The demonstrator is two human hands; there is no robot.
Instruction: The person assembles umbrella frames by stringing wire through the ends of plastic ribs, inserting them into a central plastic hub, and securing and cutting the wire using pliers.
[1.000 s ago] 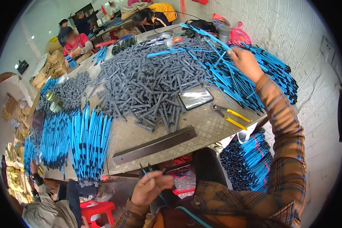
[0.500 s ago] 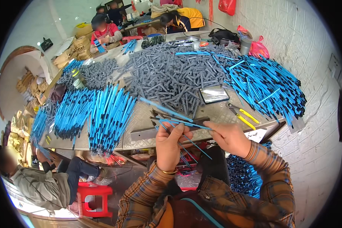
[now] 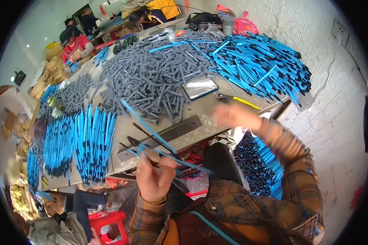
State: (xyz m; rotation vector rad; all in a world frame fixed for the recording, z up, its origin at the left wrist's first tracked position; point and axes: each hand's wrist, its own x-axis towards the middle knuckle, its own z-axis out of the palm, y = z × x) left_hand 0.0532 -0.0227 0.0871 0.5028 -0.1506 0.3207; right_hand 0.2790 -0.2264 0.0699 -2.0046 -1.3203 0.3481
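My left hand (image 3: 153,175) is closed round several thin blue rods (image 3: 145,126) with black ends, held above the table's front edge. They fan out past my fingers, some pointing up and left, some down and right. My right hand (image 3: 238,116) is apart from them, over the table near the pliers (image 3: 246,102), which have a yellow handle and a dark head. Motion smears its fingers, so I cannot tell whether they touch the pliers. A flat metal bar (image 3: 184,130) lies along the table edge, just beyond the held rods.
Grey plastic pieces (image 3: 151,77) are heaped mid-table. A flat, shiny dark-rimmed item (image 3: 200,87) lies before them. Blue rod piles (image 3: 261,67) stand right, with bundles (image 3: 92,143) left. More rods (image 3: 259,163) are below the table. A seated person (image 3: 61,228) is near a red stool (image 3: 110,228).
My right hand has left the rods and moved to the pliers, covering part of them. My left hand keeps the rods and sits lower and further left. The whole view has shifted.
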